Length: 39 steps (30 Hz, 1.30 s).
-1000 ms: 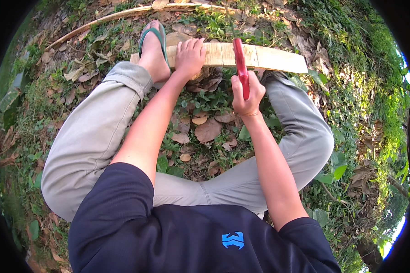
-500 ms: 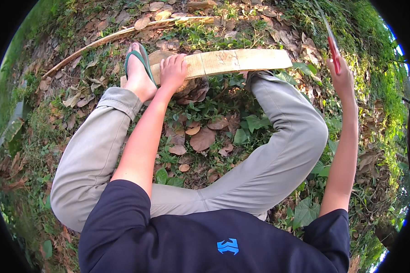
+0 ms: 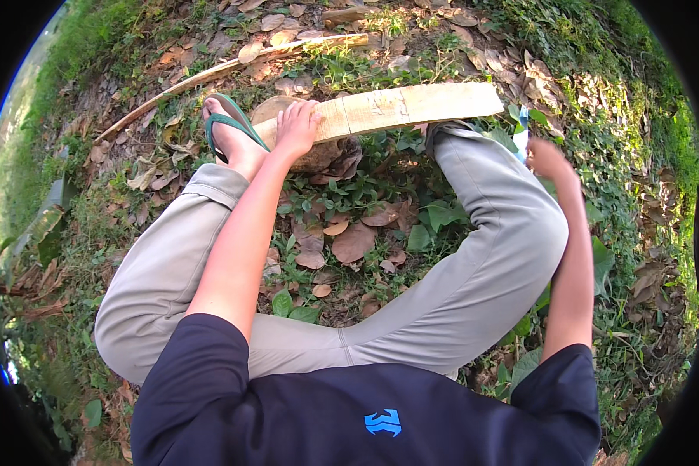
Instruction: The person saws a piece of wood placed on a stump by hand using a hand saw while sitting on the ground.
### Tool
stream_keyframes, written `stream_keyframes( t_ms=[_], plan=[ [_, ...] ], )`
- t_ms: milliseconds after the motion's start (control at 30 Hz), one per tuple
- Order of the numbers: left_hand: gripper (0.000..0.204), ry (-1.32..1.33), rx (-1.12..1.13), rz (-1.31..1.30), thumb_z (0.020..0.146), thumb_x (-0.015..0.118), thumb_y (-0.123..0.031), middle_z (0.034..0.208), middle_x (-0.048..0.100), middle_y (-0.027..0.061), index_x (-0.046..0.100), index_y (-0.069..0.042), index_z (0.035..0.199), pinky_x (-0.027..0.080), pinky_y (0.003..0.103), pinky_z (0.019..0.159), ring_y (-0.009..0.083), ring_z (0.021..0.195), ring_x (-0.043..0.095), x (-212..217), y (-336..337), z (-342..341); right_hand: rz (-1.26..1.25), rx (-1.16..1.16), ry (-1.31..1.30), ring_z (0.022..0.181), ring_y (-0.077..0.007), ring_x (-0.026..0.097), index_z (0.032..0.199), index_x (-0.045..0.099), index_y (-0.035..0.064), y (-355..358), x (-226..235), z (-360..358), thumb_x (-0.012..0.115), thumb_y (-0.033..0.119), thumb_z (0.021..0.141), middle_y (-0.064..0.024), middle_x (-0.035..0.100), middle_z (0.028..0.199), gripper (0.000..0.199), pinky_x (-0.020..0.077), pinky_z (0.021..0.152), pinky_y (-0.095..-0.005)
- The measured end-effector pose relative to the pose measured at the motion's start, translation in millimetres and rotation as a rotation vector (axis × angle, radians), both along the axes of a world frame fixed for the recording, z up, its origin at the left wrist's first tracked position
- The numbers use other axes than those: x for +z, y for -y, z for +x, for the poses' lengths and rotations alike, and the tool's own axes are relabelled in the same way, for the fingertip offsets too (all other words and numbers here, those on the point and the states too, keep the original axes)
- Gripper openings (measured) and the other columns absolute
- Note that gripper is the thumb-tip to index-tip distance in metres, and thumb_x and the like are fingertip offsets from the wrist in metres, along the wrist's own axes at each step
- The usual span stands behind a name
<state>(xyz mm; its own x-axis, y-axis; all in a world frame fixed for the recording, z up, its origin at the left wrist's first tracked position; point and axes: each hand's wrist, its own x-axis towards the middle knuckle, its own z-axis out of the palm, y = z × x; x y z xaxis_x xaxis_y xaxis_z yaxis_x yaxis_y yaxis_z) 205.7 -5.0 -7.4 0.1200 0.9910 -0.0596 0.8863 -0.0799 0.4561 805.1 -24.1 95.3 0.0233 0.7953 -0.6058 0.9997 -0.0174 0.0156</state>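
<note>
A pale wooden plank [image 3: 412,103] lies crosswise in front of me, with a thin line across its face and dark marks farther right. My left hand [image 3: 296,126] grips it near its left end, fingers over the far edge. Beside that hand, my left foot in a green flip-flop [image 3: 237,128] is by the plank's end. My right hand [image 3: 550,159], blurred, is closed beyond the plank's right end, beside my right knee. A blue-white strip [image 3: 523,133] next to it looks like the shiny blade of the red-handled long-bladed tool; its handle is hidden in the fist.
Under the plank's left part sits a cut log [image 3: 276,109]. A long thin strip of wood [image 3: 210,74] lies on the ground farther off. Dry leaves [image 3: 354,242] and low green plants [image 3: 439,217] cover the ground between my bent legs [image 3: 489,256].
My right hand has come down and to the left, from raised at the upper right to beside the knee. The red handle no longer shows. My left hand stays on the plank.
</note>
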Motion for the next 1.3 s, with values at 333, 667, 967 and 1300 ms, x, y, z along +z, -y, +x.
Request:
stream_keyframes(
  t_ms=[333,667,967,1300],
  plan=[
    [0.042,-0.012,0.057,0.034,0.097,0.064,-0.037,0.13,0.063,0.0094,0.061,-0.017,0.134,0.027,0.054,0.116,0.0302,0.132,0.051,-10,-5,-15,0.184,0.66,-0.464,0.135,-0.0369,0.048,0.146,0.045,0.0042,-114,30,-293,0.088,0.052,0.071,-0.019,0.05,0.145,0.099,0.0429,0.112,-0.045],
    [0.05,-0.065,-0.029,-0.064,0.092,0.071,-0.041,0.126,0.066,0.0124,0.061,-0.017,0.135,0.04,0.048,0.107,0.0335,0.124,0.057,39,-4,-1,-0.156,0.498,-0.35,0.107,-0.0331,0.068,0.111,0.066,-0.0058,-135,-40,-299,0.092,0.071,0.047,-0.0201,0.072,0.11,0.104,0.0536,0.093,-0.0432],
    [0.046,-0.013,0.052,-0.034,0.081,0.083,-0.024,0.118,0.07,0.0183,0.07,-0.009,0.122,0.051,0.043,0.098,0.0341,0.113,0.066,82,-3,-16,0.353,0.739,-0.22,0.115,-0.0267,0.062,0.109,0.073,0.0046,-126,33,-322,0.091,0.067,0.047,-0.01,0.063,0.118,0.09,0.0503,0.094,-0.0412],
    [0.041,0.014,0.158,0.036,0.078,0.083,-0.01,0.112,0.075,0.0123,0.069,-0.006,0.116,0.056,0.038,0.089,0.026,0.102,0.072,127,0,-9,0.93,0.654,-0.215,0.119,-0.0212,0.053,0.122,0.061,0.0143,-105,50,-339,0.084,0.024,0.075,-0.0037,0.057,0.123,0.053,0.0479,0.094,-0.0427]
  ],
)
